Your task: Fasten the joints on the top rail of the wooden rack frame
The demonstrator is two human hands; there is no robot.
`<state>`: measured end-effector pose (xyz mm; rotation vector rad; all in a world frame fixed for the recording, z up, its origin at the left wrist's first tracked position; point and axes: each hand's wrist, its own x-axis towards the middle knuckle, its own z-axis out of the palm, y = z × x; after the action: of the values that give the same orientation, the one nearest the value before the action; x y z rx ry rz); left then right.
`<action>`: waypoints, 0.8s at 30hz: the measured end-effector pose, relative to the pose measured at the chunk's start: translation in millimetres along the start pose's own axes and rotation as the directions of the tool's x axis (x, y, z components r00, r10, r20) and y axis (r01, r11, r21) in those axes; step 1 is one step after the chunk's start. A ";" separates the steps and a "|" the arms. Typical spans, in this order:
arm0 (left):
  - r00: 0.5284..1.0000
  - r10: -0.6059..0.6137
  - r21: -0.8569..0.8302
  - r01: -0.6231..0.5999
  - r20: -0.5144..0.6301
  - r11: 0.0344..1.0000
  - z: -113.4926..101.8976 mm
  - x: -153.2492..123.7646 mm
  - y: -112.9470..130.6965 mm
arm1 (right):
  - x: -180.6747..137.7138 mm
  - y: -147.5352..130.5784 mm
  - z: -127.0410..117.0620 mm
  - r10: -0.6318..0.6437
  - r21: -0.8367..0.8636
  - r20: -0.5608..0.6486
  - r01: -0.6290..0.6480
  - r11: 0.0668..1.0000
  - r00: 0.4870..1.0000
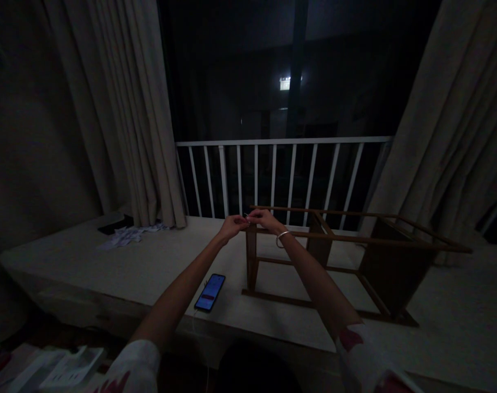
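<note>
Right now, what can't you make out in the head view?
Head view: what the small thing between the left hand and the right hand is; too tiny and dim.
Head view: wording on the phone; too small.
Head view: part of the wooden frame; behind the right forearm.

My only view comes from the person's head, and through it I look forward and down over both forearms. It takes in a wide field: the pale ledge and wooden frame lie close, while the white railing and dark window face me beyond.
</note>
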<state>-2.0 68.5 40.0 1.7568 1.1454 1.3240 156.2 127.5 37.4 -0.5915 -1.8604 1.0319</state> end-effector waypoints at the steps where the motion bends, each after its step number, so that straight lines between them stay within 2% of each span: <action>1: 1.000 -0.002 -0.005 0.002 -0.016 1.000 0.8 -0.6 0.4 | 0.2 -0.4 0.3 0.001 0.002 -0.003 -0.001 1.000 1.000; 9: 0.994 0.020 -0.020 -0.022 -0.109 1.000 4.4 -2.1 -5.5 | -3.1 -11.6 3.4 0.041 0.007 0.044 -0.041 0.999 0.998; 14: 0.995 0.025 -0.011 -0.026 -0.100 1.000 3.5 1.7 -11.6 | -4.3 -13.7 4.4 0.037 0.074 0.069 -0.043 0.996 0.997; 24: 0.999 0.027 0.027 -0.025 -0.047 0.999 0.6 1.9 -12.8 | -2.2 -9.1 2.9 0.113 0.118 0.101 -0.125 0.985 0.988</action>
<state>-4.5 75.4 29.3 1.7738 1.1749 1.3779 154.9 119.9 43.3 -0.5950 -1.8438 1.2639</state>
